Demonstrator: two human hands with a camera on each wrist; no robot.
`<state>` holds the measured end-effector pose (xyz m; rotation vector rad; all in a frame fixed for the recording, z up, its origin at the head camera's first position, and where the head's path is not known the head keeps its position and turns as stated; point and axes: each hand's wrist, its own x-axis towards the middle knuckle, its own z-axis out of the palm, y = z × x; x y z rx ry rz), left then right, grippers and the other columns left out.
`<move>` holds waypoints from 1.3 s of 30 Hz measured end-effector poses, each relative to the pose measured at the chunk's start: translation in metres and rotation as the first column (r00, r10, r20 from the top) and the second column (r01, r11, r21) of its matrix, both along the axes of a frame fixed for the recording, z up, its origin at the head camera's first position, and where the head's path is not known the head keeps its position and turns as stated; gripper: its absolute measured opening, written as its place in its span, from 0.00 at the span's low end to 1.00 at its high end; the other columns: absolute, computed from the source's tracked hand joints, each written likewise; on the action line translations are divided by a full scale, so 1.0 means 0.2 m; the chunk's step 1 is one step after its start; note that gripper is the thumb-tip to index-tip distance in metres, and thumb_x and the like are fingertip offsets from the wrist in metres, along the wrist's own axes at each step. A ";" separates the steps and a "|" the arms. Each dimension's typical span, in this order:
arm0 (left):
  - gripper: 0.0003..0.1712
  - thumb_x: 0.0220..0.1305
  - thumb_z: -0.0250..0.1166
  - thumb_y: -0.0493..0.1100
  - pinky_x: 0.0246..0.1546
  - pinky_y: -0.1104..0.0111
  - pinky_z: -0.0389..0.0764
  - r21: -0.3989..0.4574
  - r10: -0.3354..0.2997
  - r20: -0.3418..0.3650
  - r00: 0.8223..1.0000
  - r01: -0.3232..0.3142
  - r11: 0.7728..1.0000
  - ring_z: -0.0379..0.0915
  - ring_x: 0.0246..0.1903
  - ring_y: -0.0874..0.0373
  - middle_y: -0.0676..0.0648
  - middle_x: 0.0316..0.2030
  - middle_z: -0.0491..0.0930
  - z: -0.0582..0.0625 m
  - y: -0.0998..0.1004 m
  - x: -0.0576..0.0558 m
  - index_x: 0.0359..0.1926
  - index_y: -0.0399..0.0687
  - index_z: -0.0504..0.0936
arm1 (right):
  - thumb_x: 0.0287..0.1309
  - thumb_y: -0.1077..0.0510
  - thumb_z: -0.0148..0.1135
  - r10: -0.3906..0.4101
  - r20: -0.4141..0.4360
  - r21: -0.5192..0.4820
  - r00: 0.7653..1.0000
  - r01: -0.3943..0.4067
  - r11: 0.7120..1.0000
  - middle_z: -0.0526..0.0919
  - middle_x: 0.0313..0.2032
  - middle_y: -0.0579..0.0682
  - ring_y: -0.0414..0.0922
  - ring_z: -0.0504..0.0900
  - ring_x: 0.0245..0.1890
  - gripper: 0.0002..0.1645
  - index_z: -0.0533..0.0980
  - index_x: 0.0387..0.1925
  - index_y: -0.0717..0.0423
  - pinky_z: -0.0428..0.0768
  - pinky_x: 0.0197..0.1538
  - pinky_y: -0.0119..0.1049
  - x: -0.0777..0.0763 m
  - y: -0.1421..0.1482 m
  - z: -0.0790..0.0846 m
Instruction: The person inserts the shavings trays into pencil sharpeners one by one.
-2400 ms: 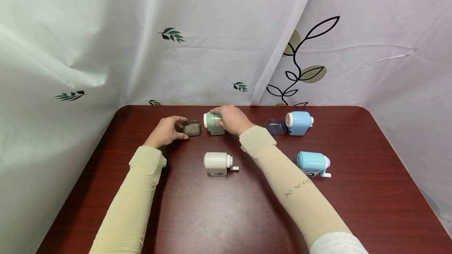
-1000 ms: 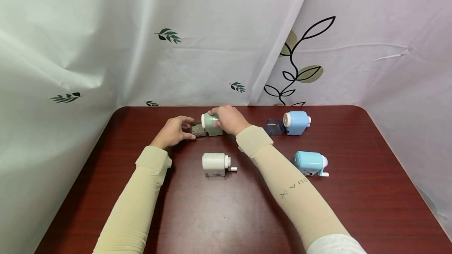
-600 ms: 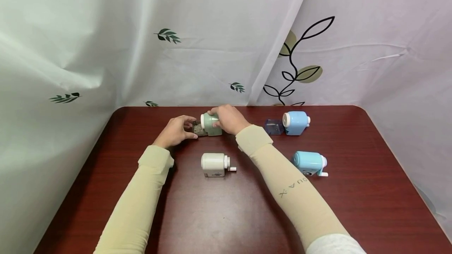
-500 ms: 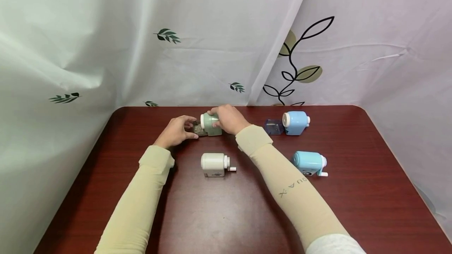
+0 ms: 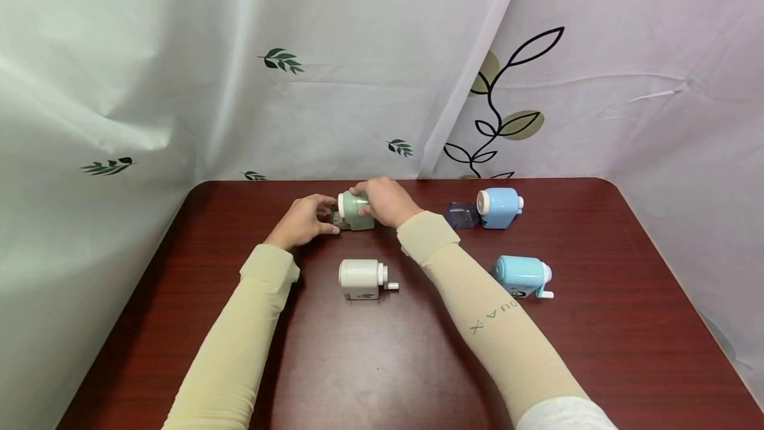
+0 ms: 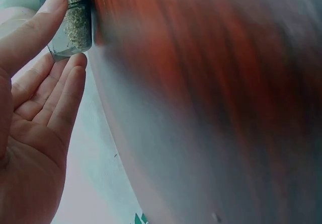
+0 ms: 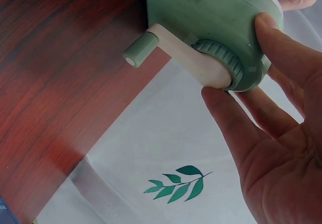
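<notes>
A green hand-crank pencil sharpener (image 5: 358,211) stands near the table's back edge. My right hand (image 5: 389,202) grips its body; the right wrist view shows thumb and fingers around it beside the pale crank arm (image 7: 193,63). To its left, my left hand (image 5: 304,220) pinches a clear drawer (image 6: 75,30) of pencil shavings between thumb and fingers. Most of that drawer is hidden in the head view by the hand and the sharpener, and its visible part sits right against the sharpener's lower left side.
A white sharpener (image 5: 361,276) lies in front of the hands. To the right are a blue sharpener (image 5: 502,208) with a dark blue transparent drawer (image 5: 463,215) beside it, and a turquoise sharpener (image 5: 522,275). A patterned curtain (image 5: 334,105) hangs behind the table.
The left hand has moved right with the shavings drawer, closing the gap to the green sharpener; less of the drawer shows now. The right hand has kept its grip on the sharpener.
</notes>
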<state>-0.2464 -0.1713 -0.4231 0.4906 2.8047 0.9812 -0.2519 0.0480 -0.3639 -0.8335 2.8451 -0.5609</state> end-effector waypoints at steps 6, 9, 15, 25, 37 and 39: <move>0.37 0.54 0.79 0.39 0.54 0.54 0.79 -0.007 0.000 0.008 1.000 0.000 1.000 0.79 0.52 0.43 0.36 0.53 0.80 0.01 0.01 0.00 0.63 0.33 0.75 | 0.60 0.55 0.71 -0.002 0.004 -0.003 1.000 0.002 1.000 0.82 0.59 0.50 0.48 0.80 0.57 0.28 0.79 0.62 0.53 0.77 0.58 0.39 0.00 0.00 0.00; 0.38 0.54 0.78 0.39 0.54 0.53 0.79 -0.006 -0.004 0.012 1.000 0.004 1.000 0.79 0.53 0.42 0.35 0.54 0.80 0.02 0.02 0.00 0.63 0.32 0.74 | 0.60 0.55 0.71 0.000 -0.001 -0.002 1.000 0.000 1.000 0.82 0.59 0.49 0.48 0.80 0.57 0.27 0.79 0.62 0.53 0.77 0.58 0.39 0.00 0.00 0.00; 0.38 0.54 0.79 0.39 0.54 0.53 0.79 -0.002 -0.007 0.013 1.000 0.007 1.000 0.79 0.52 0.42 0.35 0.54 0.80 0.02 0.03 0.00 0.64 0.31 0.74 | 0.61 0.56 0.71 0.008 -0.009 0.000 1.000 -0.008 1.000 0.82 0.58 0.50 0.48 0.80 0.57 0.27 0.79 0.62 0.53 0.77 0.58 0.38 0.00 0.00 0.00; 0.39 0.52 0.80 0.39 0.53 0.55 0.80 -0.008 -0.023 -0.004 1.000 0.022 1.000 0.80 0.51 0.44 0.36 0.53 0.80 0.01 0.05 -0.02 0.63 0.30 0.74 | 0.60 0.55 0.71 0.002 -0.010 -0.008 1.000 -0.002 1.000 0.82 0.58 0.50 0.49 0.80 0.57 0.27 0.79 0.61 0.53 0.77 0.57 0.38 0.00 0.00 -0.01; 0.36 0.52 0.80 0.39 0.50 0.57 0.81 0.005 -0.034 -0.005 0.999 0.034 0.999 0.81 0.48 0.48 0.40 0.48 0.83 -0.01 0.08 -0.04 0.60 0.35 0.77 | 0.61 0.55 0.71 0.002 -0.018 -0.003 1.000 -0.002 1.000 0.83 0.58 0.50 0.48 0.80 0.57 0.27 0.79 0.61 0.53 0.77 0.58 0.38 0.00 0.00 -0.01; 0.35 0.52 0.80 0.40 0.50 0.57 0.80 0.001 -0.036 -0.002 0.999 0.036 0.999 0.81 0.48 0.49 0.40 0.48 0.83 -0.01 0.09 -0.04 0.60 0.35 0.77 | 0.61 0.55 0.71 0.002 -0.019 -0.002 1.000 -0.002 1.000 0.83 0.58 0.50 0.48 0.80 0.57 0.27 0.79 0.61 0.53 0.77 0.58 0.38 0.00 0.00 -0.01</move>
